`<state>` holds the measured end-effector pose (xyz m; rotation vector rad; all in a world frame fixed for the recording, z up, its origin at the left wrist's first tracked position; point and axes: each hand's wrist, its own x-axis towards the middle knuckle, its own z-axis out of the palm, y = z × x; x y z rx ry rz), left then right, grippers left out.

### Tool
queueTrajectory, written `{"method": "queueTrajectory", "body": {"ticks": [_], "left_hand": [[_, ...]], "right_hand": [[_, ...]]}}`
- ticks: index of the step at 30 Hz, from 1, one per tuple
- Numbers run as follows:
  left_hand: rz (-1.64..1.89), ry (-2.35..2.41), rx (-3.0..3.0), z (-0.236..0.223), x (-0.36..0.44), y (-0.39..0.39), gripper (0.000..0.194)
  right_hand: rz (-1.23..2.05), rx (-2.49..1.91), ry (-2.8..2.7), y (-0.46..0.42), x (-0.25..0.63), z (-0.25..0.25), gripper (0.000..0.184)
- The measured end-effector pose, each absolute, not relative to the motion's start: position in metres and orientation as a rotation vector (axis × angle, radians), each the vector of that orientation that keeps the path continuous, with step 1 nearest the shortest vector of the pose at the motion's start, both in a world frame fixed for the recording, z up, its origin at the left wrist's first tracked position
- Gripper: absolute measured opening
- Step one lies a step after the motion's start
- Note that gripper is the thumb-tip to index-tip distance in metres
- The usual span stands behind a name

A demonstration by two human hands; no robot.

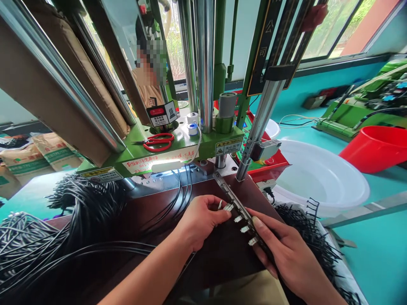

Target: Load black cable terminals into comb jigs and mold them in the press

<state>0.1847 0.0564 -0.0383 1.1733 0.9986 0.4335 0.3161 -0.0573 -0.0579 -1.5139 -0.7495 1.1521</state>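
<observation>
My right hand [288, 252] grips the lower end of a long, narrow metal bar [233, 195], thumb on top and fingers underneath. The bar slants over the dark red-brown tabletop, its far end near the press base. Several small silver connectors [244, 229] stick out along its left side. At the upper part of that row, my left hand [200, 218] has thumb and fingers closed on one small metal connector [227, 207], partly covered by the fingertips. Black cables [176, 203] run from under the press toward the left forearm.
Thick bundles of black cables [92, 199] lie at left. Red-handled scissors [159, 142] rest on the green press ledge [206, 146]. Vertical steel columns [206, 63] rise behind. Black moulded pieces [314, 241] are heaped at right, near a white tub [346, 178] and a red bucket [365, 146].
</observation>
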Motion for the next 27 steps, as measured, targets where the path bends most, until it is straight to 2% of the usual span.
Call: {"method": "queueTrajectory", "body": {"ticks": [12, 22, 27], "left_hand": [[0.422, 0.969, 1.188, -0.036, 0.184, 0.058, 0.032], [0.442, 1.017, 1.216, -0.037, 0.187, 0.059, 0.024], [0.488, 0.979, 1.161, -0.034, 0.18, 0.068, 0.03]], "right_hand": [[1.128, -1.516, -0.773, -0.058, 0.315, -0.058, 0.065], [1.116, -1.455, -0.727, -0.057, 0.312, -0.06, 0.051], [1.175, -1.506, -0.678, -0.058, 0.315, -0.06, 0.06]]}}
